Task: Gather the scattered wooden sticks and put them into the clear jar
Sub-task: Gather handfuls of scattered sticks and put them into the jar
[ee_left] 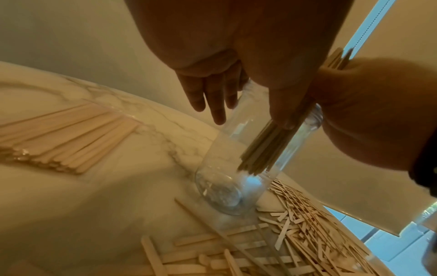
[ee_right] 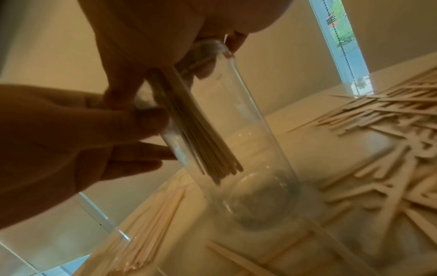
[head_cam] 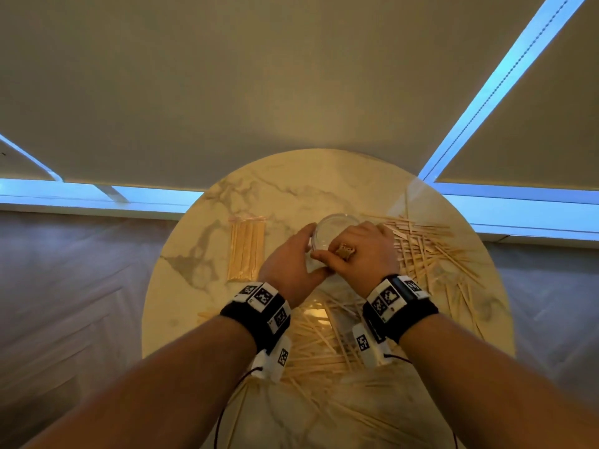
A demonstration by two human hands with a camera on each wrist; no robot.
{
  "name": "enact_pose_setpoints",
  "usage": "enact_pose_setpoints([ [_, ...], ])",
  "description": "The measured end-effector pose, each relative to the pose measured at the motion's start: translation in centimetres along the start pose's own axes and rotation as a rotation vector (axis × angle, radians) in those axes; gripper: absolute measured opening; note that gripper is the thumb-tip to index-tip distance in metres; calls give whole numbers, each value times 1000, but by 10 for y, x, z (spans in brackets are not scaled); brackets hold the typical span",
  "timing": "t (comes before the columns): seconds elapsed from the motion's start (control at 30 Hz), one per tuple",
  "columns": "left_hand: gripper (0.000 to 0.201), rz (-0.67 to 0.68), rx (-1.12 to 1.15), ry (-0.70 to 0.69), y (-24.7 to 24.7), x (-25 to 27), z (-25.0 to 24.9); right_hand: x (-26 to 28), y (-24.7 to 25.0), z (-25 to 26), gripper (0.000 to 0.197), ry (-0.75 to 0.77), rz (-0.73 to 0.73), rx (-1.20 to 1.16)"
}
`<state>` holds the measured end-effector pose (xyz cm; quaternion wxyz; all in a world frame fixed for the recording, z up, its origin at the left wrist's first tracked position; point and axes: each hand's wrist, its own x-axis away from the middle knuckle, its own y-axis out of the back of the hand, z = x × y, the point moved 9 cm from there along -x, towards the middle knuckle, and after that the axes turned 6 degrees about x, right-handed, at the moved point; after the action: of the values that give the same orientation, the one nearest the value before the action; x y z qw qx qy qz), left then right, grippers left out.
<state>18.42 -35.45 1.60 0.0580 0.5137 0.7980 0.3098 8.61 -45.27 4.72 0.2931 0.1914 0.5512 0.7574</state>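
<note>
Inside jar [ee_left: 220, 158] mouth, sticks [ee_left: 262, 149], room beside.

No writing can be read on anything.

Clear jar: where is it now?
In head view the jar stands mid-table between left hand and right hand, neat stick row at left, scattered sticks at right.

the left hand [ee_left: 224, 46] holds the clear jar [ee_left: 224, 149] near its mouth as it stands on the marble table [ee_left: 94, 196]. the right hand [ee_left: 366, 115] grips a bunch of sticks [ee_left: 260, 153] whose lower ends hang inside the jar; scattered sticks [ee_left: 307, 233] lie beside its base.
</note>
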Motion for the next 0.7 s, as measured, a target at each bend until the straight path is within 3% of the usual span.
enact_pose_setpoints([
  [0.13, 81, 21, -29, 11, -3, -1, 5, 8, -4, 1, 58, 62, -26, -74],
  [0.23, 91, 21, -83, 46, 0, 8, 10, 18, 16, 4, 59, 115, -171, -166],
  [0.3, 90, 7, -123, 81, 5, 24, 22, 31, 37, 7, 49, 155, -303, -212],
  [0.37, 76, -18, -161, 110, 14, 49, 38, 50, 46, 13, 35, 204, -323, -232],
  [0.43, 64, -44, -194, 186, 23, 85, 64, 73, 27, 21, 24, 273, -170, -239],
  [0.5, 61, -34, -254, 293, 28, 126, 95, 106, -15, 32, 21, 352, 107, -186],
  [0.6, 75, 50, -355, 460, 24, 185, 139, 171, -87, 45, 39, 424, 522, -34],
  [0.7, 92, 115, -415, 592, 16, 228, 173, 224, -138, 54, 55, 495, 803, 86],
])
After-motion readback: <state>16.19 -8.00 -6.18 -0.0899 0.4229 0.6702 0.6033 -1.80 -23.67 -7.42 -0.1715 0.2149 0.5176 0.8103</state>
